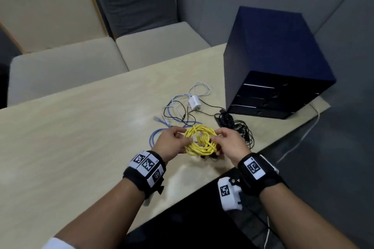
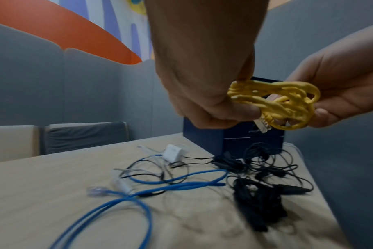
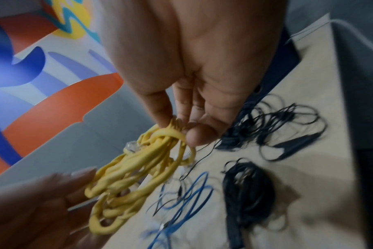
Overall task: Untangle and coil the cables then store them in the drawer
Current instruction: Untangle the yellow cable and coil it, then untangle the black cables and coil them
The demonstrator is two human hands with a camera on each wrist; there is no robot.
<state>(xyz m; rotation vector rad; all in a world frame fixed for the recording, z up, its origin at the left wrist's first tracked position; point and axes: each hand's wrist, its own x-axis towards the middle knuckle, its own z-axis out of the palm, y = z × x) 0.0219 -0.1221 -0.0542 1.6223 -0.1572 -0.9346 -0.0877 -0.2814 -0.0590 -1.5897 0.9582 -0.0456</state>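
Note:
A coiled yellow cable [image 1: 200, 141] hangs above the table's near edge, held between both hands. My left hand [image 1: 172, 141] grips its left side, thumb and fingers curled round the loops [image 2: 241, 101]. My right hand [image 1: 228, 140] pinches its right side [image 3: 177, 128]. A clear plug [image 2: 261, 125] sticks out of the coil. On the table lie a blue cable [image 1: 162, 129], a white charger with its cable [image 1: 194, 101], loose thin black cables [image 1: 238, 125] and a black coiled bundle [image 2: 258, 198]. The dark blue drawer unit [image 1: 271, 66] stands at the right, its drawers closed.
The light wooden table [image 1: 81, 127] has bare surface to the left. Beige and grey padded seats [image 1: 70, 56] stand behind it. A white wire [image 1: 307, 127] hangs off the table's right edge past the drawer unit. Grey walls surround the booth.

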